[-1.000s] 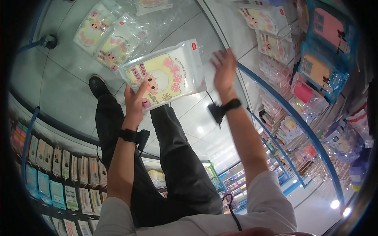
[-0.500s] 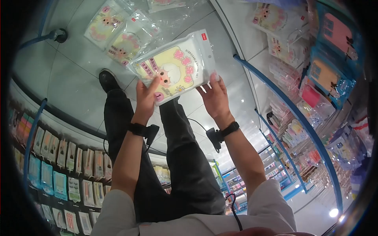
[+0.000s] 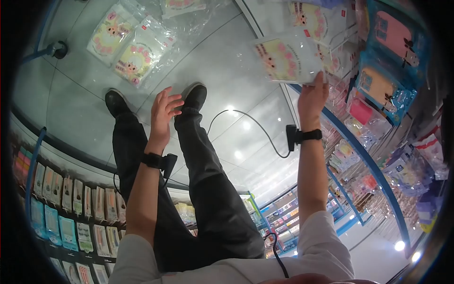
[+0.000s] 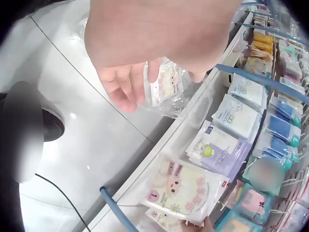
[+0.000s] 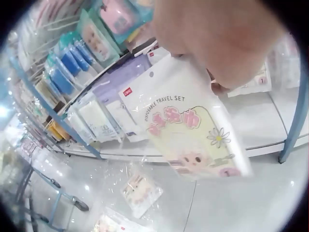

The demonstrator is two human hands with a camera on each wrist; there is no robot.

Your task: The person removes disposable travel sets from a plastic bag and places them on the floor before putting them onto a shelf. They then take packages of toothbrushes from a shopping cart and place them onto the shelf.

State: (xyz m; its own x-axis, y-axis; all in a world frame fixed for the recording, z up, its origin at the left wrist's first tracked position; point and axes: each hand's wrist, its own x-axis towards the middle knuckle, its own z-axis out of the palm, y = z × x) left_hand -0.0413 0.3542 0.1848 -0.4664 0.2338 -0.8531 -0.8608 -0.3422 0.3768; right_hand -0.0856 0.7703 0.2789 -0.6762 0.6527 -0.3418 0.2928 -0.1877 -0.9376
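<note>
Showing pink lettering and a cartoon face as a flat white-and-yellow packet (image 3: 285, 57), tilting in the right hand (image 3: 313, 103) near the shelf (image 5: 260, 124).

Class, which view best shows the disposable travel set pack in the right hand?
The right wrist view: the disposable travel set pack is largest, its English title legible, though the right hand hides part. The head view shows it smaller and washed out; the left wrist view, its front with title unreadable.
</note>
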